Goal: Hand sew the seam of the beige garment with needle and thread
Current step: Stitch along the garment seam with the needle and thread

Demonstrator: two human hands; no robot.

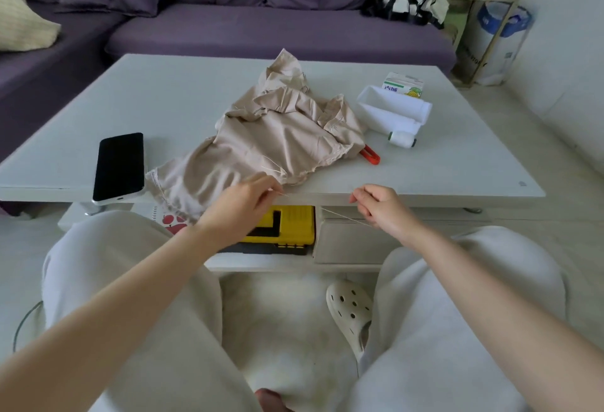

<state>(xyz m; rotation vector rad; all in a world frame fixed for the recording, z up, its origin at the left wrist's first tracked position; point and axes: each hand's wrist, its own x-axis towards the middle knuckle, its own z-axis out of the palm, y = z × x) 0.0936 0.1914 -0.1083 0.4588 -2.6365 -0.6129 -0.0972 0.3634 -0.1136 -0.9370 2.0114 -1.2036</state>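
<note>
1. Beige crumpled cloth garment [281, 137] lies on the white low table [457, 166], ahead of both hands and a little to the left. Its near frayed edge droops over the table's front edge.
2. That near edge runs roughly left to right, along the table front. The rest of the garment bunches away towards the far right.
3. The left hand [248, 202] is the nearer one, just beside the hanging edge. Its thumb and fingertips are pinched together on one end of a pale fine thread [346, 217].
4. The right hand [379, 209] sits well apart from the garment, off to the right. Its fingers are curled, pinching the same thread, with a strand trailing below it.
5. Between the hands the thread seems drawn out roughly parallel to the table front.
6. Whether a needle sits in either pinch I cannot tell; it is too small.
7. Judgement: the coming stitch means bringing the thread forward and left to the seam edge, with the left hand best placed to steady the cloth.
</note>
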